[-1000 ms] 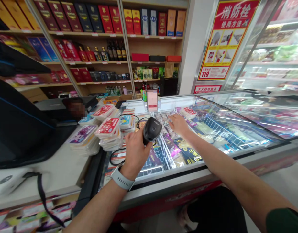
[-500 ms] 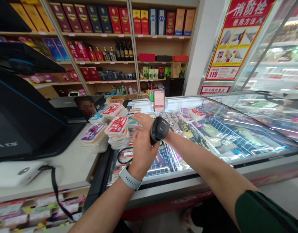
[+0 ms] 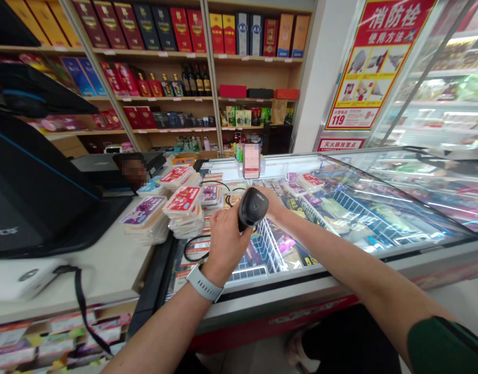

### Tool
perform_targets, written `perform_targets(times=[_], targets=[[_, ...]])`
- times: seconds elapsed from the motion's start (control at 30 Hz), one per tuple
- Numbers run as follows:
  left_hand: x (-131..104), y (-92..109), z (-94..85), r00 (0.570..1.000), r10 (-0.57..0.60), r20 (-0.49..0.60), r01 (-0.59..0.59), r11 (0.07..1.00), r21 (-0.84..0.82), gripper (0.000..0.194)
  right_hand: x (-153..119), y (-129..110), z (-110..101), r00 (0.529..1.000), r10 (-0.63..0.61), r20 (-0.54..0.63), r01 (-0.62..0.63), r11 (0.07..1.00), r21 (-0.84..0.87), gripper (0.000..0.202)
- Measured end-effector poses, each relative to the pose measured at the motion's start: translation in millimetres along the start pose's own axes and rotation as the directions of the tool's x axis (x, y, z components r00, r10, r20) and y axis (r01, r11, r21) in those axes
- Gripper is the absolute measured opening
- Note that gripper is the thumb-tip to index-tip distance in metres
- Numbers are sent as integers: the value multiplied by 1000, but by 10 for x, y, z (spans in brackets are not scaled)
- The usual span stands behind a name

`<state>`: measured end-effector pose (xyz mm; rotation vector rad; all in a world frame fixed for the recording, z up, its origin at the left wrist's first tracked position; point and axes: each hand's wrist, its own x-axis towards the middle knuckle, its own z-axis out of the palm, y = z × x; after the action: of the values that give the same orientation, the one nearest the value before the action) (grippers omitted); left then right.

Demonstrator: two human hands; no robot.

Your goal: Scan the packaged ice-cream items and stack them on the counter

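Observation:
In the head view, my left hand (image 3: 227, 239) is wrapped round a black handheld barcode scanner (image 3: 254, 206). A black cable (image 3: 192, 249) loops on the glass beside that hand. My right hand (image 3: 269, 200) is just beyond the scanner, its fingers hidden behind it. To the left of the scanner lies a purple-labelled plastic pack (image 3: 210, 195). Stacks of flat packs stand beside it: red-labelled packs (image 3: 183, 200), more red-labelled packs (image 3: 177, 175) behind, and purple-labelled packs (image 3: 144, 209) nearest the counter. A phone (image 3: 251, 160) with a pinkish screen stands upright beyond my hands.
A glass-topped chest freezer (image 3: 301, 274) with wire baskets and packaged goods lies under my arms. On the left, a counter (image 3: 106, 265) carries a black terminal (image 3: 40, 192) and a white device (image 3: 24, 278). Shelves of boxes and bottles (image 3: 195, 80) line the back.
My right hand has drawn back from the packs to behind the scanner. A purple-labelled pack now shows where its fingers were. My left hand keeps hold of the scanner.

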<state>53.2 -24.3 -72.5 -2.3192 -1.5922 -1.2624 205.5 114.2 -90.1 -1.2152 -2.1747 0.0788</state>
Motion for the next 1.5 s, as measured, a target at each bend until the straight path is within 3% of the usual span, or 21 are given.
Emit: perform_targets(times=[0.2, 0.47, 0.77, 1.5], targets=[[14, -6, 1, 1000, -21, 4, 21, 999, 28, 46, -301, 412, -279, 964, 254, -80, -257, 966, -25, 12], [25, -6, 8, 998, -40, 45, 39, 999, 33, 45, -463, 666, -323, 912, 397, -99, -374, 907, 195, 14], [31, -20, 41, 996, -58, 61, 56, 998, 33, 48, -464, 709, -286, 913, 405, -47, -358, 851, 384, 13], [46, -6, 17, 994, -43, 98, 37, 997, 63, 43, -469, 680, -268, 917, 386, -105, -326, 873, 362, 10]])
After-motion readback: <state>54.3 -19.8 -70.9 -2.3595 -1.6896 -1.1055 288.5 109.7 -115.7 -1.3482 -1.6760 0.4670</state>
